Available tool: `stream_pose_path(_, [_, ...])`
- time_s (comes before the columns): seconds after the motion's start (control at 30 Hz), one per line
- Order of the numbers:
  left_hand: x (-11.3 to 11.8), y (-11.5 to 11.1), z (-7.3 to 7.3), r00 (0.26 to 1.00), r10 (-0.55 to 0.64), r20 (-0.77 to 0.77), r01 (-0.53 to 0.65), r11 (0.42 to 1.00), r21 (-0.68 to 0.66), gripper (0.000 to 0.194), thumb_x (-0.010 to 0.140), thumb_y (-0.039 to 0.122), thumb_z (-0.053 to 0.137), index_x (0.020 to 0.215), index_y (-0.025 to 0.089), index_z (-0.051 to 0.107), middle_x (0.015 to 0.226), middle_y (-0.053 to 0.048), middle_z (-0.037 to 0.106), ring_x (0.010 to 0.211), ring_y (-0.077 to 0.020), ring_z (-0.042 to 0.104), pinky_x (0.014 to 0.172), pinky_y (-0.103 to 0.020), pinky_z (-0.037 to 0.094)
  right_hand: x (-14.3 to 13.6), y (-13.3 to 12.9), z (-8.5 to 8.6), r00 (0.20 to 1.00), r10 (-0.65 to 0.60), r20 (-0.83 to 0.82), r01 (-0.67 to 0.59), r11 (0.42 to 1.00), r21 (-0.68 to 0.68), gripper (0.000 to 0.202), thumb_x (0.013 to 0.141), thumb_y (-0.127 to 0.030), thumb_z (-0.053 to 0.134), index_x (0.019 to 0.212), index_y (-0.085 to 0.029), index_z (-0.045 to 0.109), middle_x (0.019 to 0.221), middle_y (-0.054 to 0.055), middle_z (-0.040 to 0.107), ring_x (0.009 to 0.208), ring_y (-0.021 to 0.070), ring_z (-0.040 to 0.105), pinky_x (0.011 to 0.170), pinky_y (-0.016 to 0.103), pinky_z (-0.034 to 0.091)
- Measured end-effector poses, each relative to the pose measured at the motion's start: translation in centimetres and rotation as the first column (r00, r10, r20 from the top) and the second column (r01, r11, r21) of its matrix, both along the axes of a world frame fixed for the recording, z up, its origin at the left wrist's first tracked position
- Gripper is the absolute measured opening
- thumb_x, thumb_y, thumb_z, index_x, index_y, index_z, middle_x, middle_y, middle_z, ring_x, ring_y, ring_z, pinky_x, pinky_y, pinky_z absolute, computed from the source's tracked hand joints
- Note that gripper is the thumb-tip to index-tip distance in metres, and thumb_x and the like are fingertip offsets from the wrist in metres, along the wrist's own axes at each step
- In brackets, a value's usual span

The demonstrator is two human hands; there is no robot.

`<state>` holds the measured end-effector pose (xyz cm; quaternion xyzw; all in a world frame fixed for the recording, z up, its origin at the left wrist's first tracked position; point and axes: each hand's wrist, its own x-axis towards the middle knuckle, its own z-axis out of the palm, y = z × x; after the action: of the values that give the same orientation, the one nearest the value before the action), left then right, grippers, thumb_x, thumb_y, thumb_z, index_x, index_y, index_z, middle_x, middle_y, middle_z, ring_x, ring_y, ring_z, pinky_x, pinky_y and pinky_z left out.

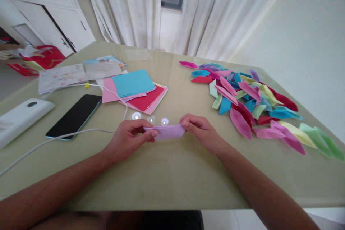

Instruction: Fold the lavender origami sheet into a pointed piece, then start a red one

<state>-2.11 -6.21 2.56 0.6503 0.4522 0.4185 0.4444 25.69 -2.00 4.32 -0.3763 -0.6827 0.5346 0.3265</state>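
A folded piece of lilac paper [169, 132] is stretched between my two hands, a little above the table near its front. My left hand [132, 137] pinches its left end between thumb and fingers. At the right end, my right hand [201, 131] grips the corner the same way. The paper looks like a narrow strip with slanted ends and a fold along its top edge. Just beyond it, light reflections show on the tabletop.
Many folded paper pieces [239, 88] in mixed colours are heaped at the right. Flat coloured sheets [134, 82] lie at the back left. A phone [75, 115], a white cable [99, 130] and a white power bank [24, 118] occupy the table's [161, 179] left side.
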Motion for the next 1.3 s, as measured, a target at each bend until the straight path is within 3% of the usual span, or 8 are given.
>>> stream_pose_path(0.13, [0.05,0.09,-0.42,0.999,0.047,0.018,-0.048,0.996,0.074,0.021,0.088,0.036,0.083,0.085,0.019,0.071,0.077,0.000,0.074,0.068,-0.0144,0.068,0.061,-0.022,0.052,-0.11,-0.21,0.10,0.999,0.047,-0.015,-0.048,0.991,-0.128,0.036,0.098,-0.053,0.071,0.092,-0.018,0.072,0.084,0.002,0.069,0.079,0.0159,0.062,0.074,0.026,0.049])
stream_pose_path(0.27, [0.16,0.51,-0.53,0.999,0.037,-0.034,-0.032,0.990,0.141,0.019,0.097,0.035,0.074,0.087,0.019,0.068,0.080,0.000,0.070,0.069,-0.0131,0.063,0.061,-0.022,0.048,-0.02,-0.11,0.05,0.993,0.111,-0.031,-0.115,0.979,-0.171,0.034,0.097,-0.050,0.073,0.091,-0.017,0.073,0.081,0.002,0.071,0.077,0.0156,0.064,0.072,0.026,0.049])
stream_pose_path(0.47, [0.20,0.62,-0.21,0.975,-0.141,-0.171,0.176,0.962,0.207,0.009,0.096,0.029,0.076,0.096,0.020,0.074,0.100,-0.003,0.072,0.090,-0.0160,0.069,0.081,-0.025,0.052,0.04,0.05,-0.37,1.000,-0.012,-0.010,0.012,1.000,-0.022,0.029,0.097,-0.044,0.074,0.086,-0.018,0.073,0.076,-0.001,0.064,0.068,0.0126,0.056,0.061,0.024,0.041])
stream_pose_path(0.7, [0.18,0.54,-0.83,0.960,-0.042,-0.277,0.130,0.942,0.309,0.004,0.098,0.021,0.072,0.096,0.022,0.075,0.107,-0.002,0.073,0.096,-0.0162,0.070,0.086,-0.024,0.052,0.23,-0.13,-0.22,0.991,0.096,0.089,-0.116,0.958,0.264,0.012,0.090,-0.031,0.084,0.090,-0.021,0.081,0.096,0.005,0.076,0.092,0.0201,0.071,0.084,0.031,0.054])
stream_pose_path(0.9, [0.52,0.75,-0.85,0.937,0.005,-0.349,0.096,0.958,0.272,0.001,0.096,0.020,0.071,0.096,0.021,0.071,0.099,-0.001,0.073,0.092,-0.0179,0.070,0.084,-0.025,0.053,0.36,0.19,-0.47,0.997,0.049,0.062,-0.065,0.954,0.293,0.010,0.090,-0.030,0.084,0.089,-0.020,0.082,0.096,0.006,0.076,0.088,0.0194,0.073,0.078,0.029,0.056])
stream_pose_path(1.0, [0.57,0.71,-0.85,0.919,0.015,-0.395,0.108,0.951,0.288,0.007,0.098,0.018,0.065,0.094,0.021,0.069,0.100,-0.002,0.072,0.093,-0.0188,0.070,0.084,-0.027,0.053,0.51,0.33,-0.64,0.992,0.003,0.129,-0.054,0.916,0.397,0.007,0.090,-0.026,0.084,0.093,-0.021,0.082,0.100,0.007,0.076,0.089,0.0194,0.074,0.081,0.030,0.057])
stream_pose_path(1.1, [0.60,0.57,-0.95,0.905,0.026,-0.425,0.119,0.942,0.313,0.011,0.100,0.019,0.060,0.095,0.021,0.069,0.103,-0.003,0.072,0.095,-0.0190,0.070,0.085,-0.028,0.053,0.73,0.41,-0.67,0.972,-0.021,0.235,-0.102,0.860,0.499,0.004,0.092,-0.021,0.081,0.096,-0.022,0.081,0.105,0.007,0.076,0.093,0.0193,0.074,0.084,0.031,0.057])
stream_pose_path(1.3, [0.73,0.37,-1.01,0.872,0.073,-0.483,0.096,0.944,0.317,0.013,0.103,0.026,0.060,0.095,0.021,0.070,0.096,-0.003,0.072,0.091,-0.0207,0.071,0.082,-0.030,0.054,0.86,0.41,-0.28,0.962,0.031,0.272,-0.164,0.861,0.482,0.005,0.094,-0.021,0.080,0.092,-0.020,0.075,0.104,0.006,0.073,0.092,0.0188,0.072,0.085,0.031,0.057])
